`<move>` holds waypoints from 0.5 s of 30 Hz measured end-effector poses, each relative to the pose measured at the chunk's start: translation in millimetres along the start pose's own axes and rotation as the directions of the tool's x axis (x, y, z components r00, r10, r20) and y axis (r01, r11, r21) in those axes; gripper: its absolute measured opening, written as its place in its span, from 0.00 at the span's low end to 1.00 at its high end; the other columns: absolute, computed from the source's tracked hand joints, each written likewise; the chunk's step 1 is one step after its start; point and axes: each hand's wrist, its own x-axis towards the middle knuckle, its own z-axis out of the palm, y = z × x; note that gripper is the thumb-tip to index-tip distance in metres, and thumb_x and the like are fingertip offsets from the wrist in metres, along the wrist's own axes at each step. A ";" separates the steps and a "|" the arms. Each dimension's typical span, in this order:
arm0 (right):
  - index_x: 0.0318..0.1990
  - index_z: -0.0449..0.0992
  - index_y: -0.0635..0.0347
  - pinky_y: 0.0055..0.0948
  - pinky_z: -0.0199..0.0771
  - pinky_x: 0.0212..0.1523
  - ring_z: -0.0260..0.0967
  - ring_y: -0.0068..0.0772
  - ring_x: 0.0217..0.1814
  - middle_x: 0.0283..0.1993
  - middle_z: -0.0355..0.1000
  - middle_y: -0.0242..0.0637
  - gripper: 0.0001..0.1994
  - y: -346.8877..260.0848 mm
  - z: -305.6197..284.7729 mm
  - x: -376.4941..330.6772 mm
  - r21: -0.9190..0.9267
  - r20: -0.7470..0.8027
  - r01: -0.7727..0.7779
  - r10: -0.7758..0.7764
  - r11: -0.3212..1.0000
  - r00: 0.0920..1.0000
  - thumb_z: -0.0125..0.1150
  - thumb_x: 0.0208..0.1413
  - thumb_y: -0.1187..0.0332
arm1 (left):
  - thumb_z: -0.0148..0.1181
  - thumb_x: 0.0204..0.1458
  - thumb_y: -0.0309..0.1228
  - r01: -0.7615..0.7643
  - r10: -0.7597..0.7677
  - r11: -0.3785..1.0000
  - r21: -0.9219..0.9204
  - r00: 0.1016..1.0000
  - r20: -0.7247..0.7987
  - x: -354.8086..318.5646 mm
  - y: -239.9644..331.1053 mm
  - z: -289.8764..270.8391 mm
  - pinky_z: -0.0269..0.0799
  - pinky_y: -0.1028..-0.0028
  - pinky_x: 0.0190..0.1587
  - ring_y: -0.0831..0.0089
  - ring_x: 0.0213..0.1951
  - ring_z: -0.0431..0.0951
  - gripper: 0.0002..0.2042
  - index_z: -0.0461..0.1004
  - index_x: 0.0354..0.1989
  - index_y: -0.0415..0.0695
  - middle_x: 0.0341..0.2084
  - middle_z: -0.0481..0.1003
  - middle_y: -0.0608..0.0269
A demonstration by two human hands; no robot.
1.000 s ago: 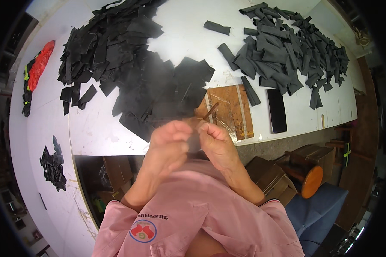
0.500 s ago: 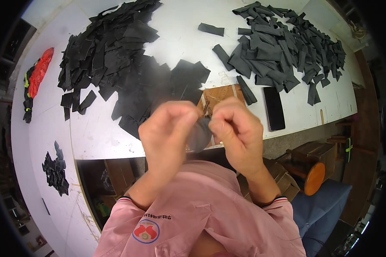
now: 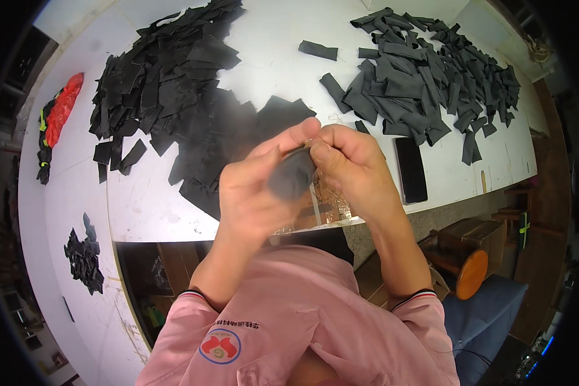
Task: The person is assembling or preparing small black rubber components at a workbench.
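Between my hands, above the table's near edge, is a small dark grey piece of cloth, bent into a curve and slightly blurred. My left hand wraps round it from the left, with its fingers stretched along the upper edge. My right hand pinches the cloth's upper right corner, thumb against forefinger. Both sets of fingertips meet there, and whatever lies between them is too small to make out. Just below and behind the hands, a brown board lies at the table edge, partly covered by them.
Flat black cloth pieces form a wide pile at the left. Folded or tube-like dark pieces are heaped at the right, near a black phone. A small black heap and a red plastic bag lie far left. An orange-topped stool stands right.
Both hands have moved up a little. My left hand has opened out from a pinch to cup the cloth, while my right still pinches its edge.
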 end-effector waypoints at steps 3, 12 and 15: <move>0.24 0.67 0.60 0.12 0.49 0.18 0.52 0.12 0.20 0.20 0.59 0.22 0.10 49.5 -29.3 5.9 0.280 0.133 -0.259 0.230 0.924 0.964 0.52 0.53 0.65 | 0.35 0.50 0.20 -0.072 0.035 0.986 -0.152 0.972 -0.230 -5.5 2.0 -45.3 0.58 0.84 0.08 0.83 0.05 0.57 0.20 0.53 0.53 0.31 0.26 0.71 0.48; 0.23 0.67 0.57 0.12 0.49 0.18 0.51 0.11 0.19 0.20 0.59 0.21 0.09 36.4 -19.9 14.4 0.173 0.189 -0.119 0.085 0.978 0.978 0.52 0.52 0.64 | 0.41 0.51 0.23 -0.085 0.067 0.983 -0.162 0.991 -0.111 -3.6 -8.3 -27.0 0.57 0.84 0.10 0.82 0.10 0.58 0.16 0.60 0.50 0.36 0.29 0.70 0.52; 0.23 0.68 0.58 0.13 0.52 0.20 0.53 0.11 0.20 0.20 0.59 0.22 0.09 52.3 -24.2 22.5 0.056 0.225 -0.242 0.224 0.969 0.948 0.51 0.52 0.64 | 0.42 0.52 0.25 -0.108 0.073 0.978 -0.179 0.979 -0.188 -18.6 -3.0 -52.6 0.58 0.84 0.11 0.83 0.12 0.59 0.15 0.62 0.49 0.38 0.30 0.70 0.53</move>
